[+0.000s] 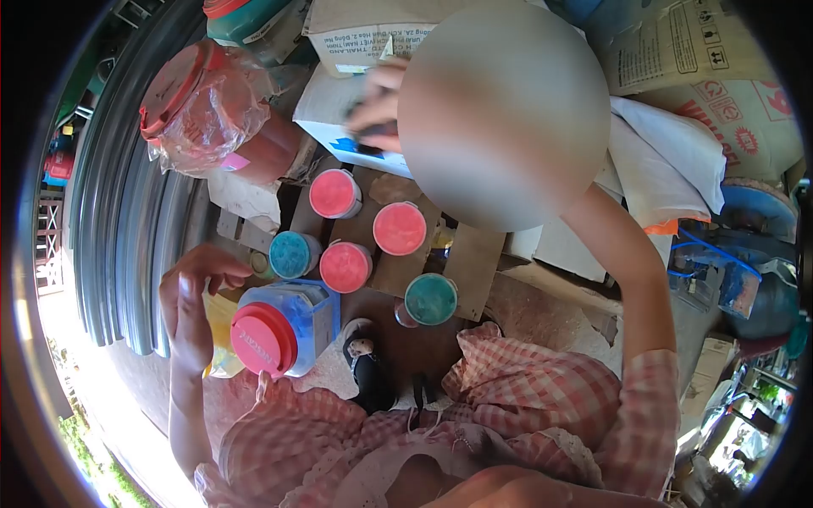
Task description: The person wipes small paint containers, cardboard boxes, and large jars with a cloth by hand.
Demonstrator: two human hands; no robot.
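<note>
My left hand [193, 292] hovers beside a clear, blue-tinted jar [312, 313] with a red screw lid [264, 337]. Its fingers are loosely bent, thumb apart, and hold nothing. Farther forward, my right hand [383, 106] is at a white and blue box [326, 114], partly covered by a round blur. The fingers curl around a small dark thing [362, 131], too smeared to identify. Between my hands stand small tubs with pink tops, one pink tub [400, 229] among them, plus a blue tub [292, 254] and a green tub [430, 299].
Grey corrugated sheets [127, 220] line the left side. A large red-lidded container [182, 93] wrapped in plastic stands at the far left. Cardboard boxes [360, 38] are at the back. A white cloth or sack [669, 157] lies at the right, by printed cardboard [737, 118].
</note>
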